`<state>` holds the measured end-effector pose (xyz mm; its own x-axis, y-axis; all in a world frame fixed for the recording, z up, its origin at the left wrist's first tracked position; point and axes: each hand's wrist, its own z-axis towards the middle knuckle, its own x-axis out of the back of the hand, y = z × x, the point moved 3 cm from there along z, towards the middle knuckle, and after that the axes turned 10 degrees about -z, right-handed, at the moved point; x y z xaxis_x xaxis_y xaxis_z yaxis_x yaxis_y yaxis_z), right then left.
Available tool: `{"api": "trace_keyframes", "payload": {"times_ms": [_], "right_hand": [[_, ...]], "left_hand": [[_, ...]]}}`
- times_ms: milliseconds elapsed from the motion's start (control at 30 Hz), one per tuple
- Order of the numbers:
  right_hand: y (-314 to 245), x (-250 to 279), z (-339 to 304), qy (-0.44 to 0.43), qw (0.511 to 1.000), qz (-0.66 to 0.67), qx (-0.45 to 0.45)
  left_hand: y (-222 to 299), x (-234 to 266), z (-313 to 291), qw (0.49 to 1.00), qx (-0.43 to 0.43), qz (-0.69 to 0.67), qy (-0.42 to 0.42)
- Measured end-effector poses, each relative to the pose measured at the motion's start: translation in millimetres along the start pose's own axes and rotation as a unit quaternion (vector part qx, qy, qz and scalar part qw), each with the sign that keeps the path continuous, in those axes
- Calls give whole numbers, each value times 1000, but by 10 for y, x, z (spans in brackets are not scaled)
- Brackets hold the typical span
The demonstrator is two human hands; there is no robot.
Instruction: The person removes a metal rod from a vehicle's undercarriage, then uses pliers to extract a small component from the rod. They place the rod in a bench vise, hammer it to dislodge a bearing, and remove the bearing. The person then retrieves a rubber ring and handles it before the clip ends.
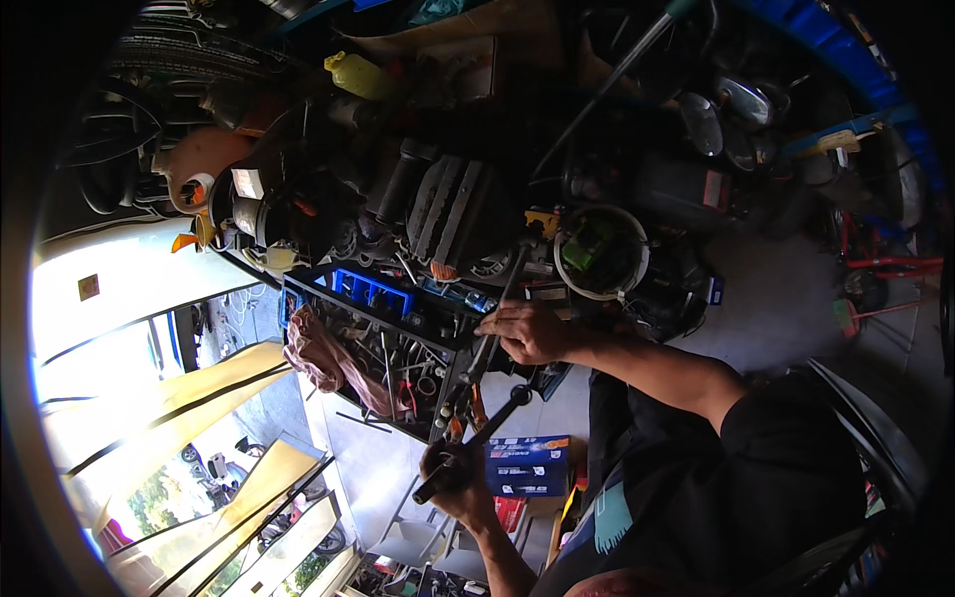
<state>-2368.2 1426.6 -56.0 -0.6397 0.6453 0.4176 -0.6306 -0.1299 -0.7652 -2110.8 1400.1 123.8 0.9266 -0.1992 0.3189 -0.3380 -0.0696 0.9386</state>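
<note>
ratchet wrench [476,438] clamped in left hand [453,476] fist, below the tool tray [328,289]. right hand [527,331] closed around a long dark tool [487,348] over that tray.

The left hand [453,476] closes round the grip of a long black tool [476,441], so the part inside the fist is hidden, and whether its far end carries a socket is too dark to tell. The right hand [529,333] covers the middle of a second dark tool [492,328] at the near edge of the black tool tray [328,289], whose small loose pieces are too tiny and shadowed to sort. A pink rag [323,356] hides the tray's left corner, and the engine parts [448,214] behind melt into shadow.
</note>
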Motion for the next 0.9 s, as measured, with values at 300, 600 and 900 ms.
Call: {"api": "trace_keyframes", "payload": {"times_ms": [300,600,900], "right_hand": [[2190,820,-142,228,768,285,-526],[-289,898,463,3,993,93,-74],[1962,89,-490,-52,758,223,-611]], "left_hand": [[-7,-212,571,990,-106,31,-91],[130,-696,1383,980,-131,45,-144],[363,-1079,1614,978,-103,65,-167]]}}
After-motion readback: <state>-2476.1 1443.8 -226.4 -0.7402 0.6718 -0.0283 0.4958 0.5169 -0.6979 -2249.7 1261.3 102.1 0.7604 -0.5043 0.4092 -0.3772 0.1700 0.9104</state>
